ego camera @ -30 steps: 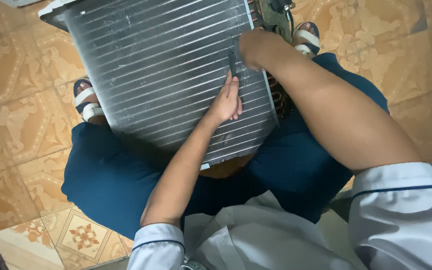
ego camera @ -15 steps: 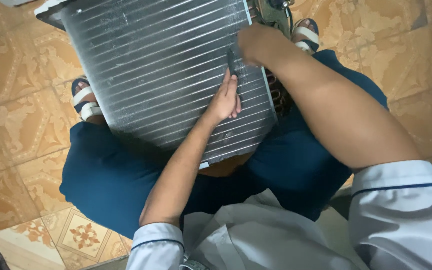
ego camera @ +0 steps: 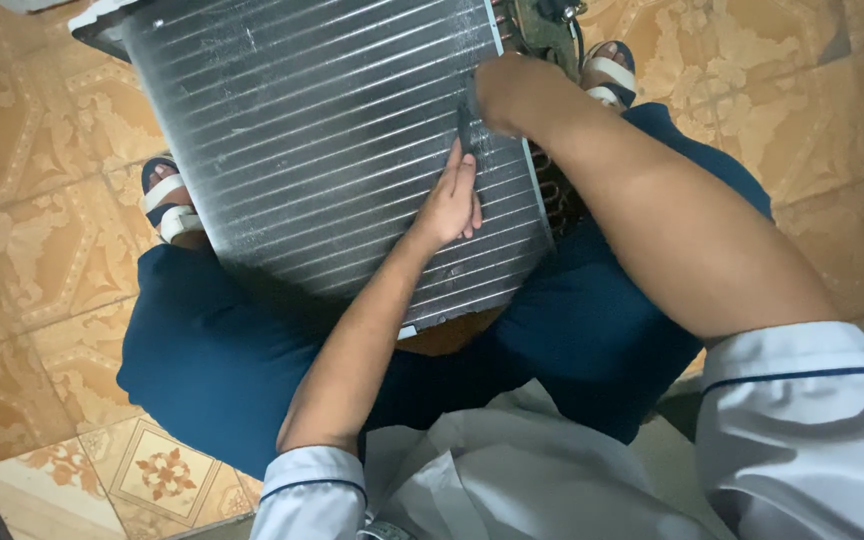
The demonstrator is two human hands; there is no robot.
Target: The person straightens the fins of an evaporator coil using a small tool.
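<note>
A large silver finned coil panel [ego camera: 312, 150] leans between my knees, its thin fins crossed by horizontal lines. My left hand [ego camera: 449, 200] lies flat on the fins near the panel's right side, fingers together and pointing up. My right hand [ego camera: 512, 92] is closed around a small dark tool [ego camera: 465, 125] whose tip touches the fins just above my left fingertips. Copper tube bends [ego camera: 555, 195] show along the panel's right edge, partly hidden by my right forearm.
I sit with dark blue trousers [ego camera: 212, 360] and sandalled feet [ego camera: 167, 200] on a patterned tan tile floor [ego camera: 32, 250]. A dark metal bracket with wires [ego camera: 542, 25] sticks up at the panel's top right corner.
The view has shifted slightly and the panel sits a little lower and left in frame. Both hands stay at the same spot on the fins.
</note>
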